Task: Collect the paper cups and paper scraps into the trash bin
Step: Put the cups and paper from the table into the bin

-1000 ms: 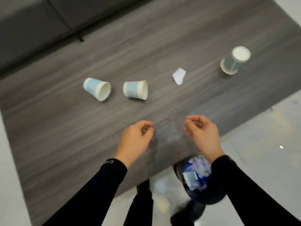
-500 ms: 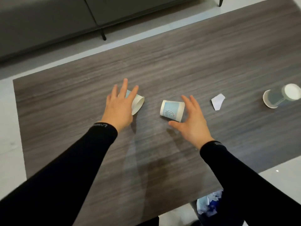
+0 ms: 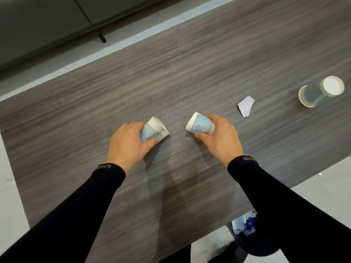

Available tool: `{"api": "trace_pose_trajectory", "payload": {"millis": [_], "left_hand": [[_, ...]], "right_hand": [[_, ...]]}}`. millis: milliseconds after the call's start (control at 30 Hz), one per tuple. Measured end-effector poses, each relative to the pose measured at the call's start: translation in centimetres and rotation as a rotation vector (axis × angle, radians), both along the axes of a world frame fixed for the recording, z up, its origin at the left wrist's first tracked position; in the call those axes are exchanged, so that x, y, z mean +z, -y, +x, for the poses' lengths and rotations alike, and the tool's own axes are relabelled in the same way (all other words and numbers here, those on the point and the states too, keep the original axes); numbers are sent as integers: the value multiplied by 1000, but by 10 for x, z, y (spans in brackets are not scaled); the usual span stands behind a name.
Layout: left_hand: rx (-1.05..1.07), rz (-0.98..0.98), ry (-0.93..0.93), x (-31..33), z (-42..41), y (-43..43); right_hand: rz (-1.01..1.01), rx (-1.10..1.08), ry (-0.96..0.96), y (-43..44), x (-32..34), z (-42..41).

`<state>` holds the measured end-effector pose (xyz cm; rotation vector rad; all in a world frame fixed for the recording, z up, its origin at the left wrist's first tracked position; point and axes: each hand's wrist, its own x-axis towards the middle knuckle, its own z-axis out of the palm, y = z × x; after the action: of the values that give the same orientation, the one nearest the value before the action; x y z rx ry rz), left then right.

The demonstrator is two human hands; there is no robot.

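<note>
Two blue-and-white paper cups lie on their sides near the middle of the dark wooden table (image 3: 190, 63). My left hand (image 3: 127, 143) grips the left cup (image 3: 153, 130), whose rim points right. My right hand (image 3: 220, 137) grips the right cup (image 3: 200, 126), whose rim points left. A white paper scrap (image 3: 246, 106) lies to the right of them. A third cup (image 3: 321, 93) stands upside down at the far right. The dark trash bin (image 3: 247, 236), holding paper scraps, stands on the floor below the table's near edge, partly hidden by my right arm.
A grey sofa (image 3: 47, 21) with a thin black leg stands beyond the table's far edge. Pale floor tiles (image 3: 322, 179) surround the table at left and lower right.
Both hands went from held near the table's front edge to reaching out flat over the two lying cups, and now each hand has closed around a cup.
</note>
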<state>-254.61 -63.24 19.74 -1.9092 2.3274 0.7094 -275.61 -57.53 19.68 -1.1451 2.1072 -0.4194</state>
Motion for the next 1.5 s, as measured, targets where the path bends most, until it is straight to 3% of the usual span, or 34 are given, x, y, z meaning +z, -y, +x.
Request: {"api": "trace_pose_trajectory", "payload": {"millis": [300, 533, 800, 933, 1067, 1233, 1367, 1500], "left_hand": [[53, 81, -301, 26, -69, -74], [43, 242, -454, 47, -154, -169], [-225, 456, -226, 0, -210, -282], [-289, 509, -58, -38, -225, -317], [-242, 597, -16, -69, -229, -338], [-251, 593, 134, -69, -237, -337], [-246, 564, 115, -40, -248, -322], [-145, 398, -58, -4, -259, -287]], "right_hand": [[-34, -366, 182, -99, 36, -51], [-31, -587, 198, -218, 48, -99], [210, -793, 240, -360, -6, -132], [249, -793, 296, -386, -43, -136], [285, -721, 363, -399, -73, -140], [297, -690, 416, -403, -73, -159], [250, -621, 353, -385, -48, -184], [130, -589, 294, -342, -17, -215]]}}
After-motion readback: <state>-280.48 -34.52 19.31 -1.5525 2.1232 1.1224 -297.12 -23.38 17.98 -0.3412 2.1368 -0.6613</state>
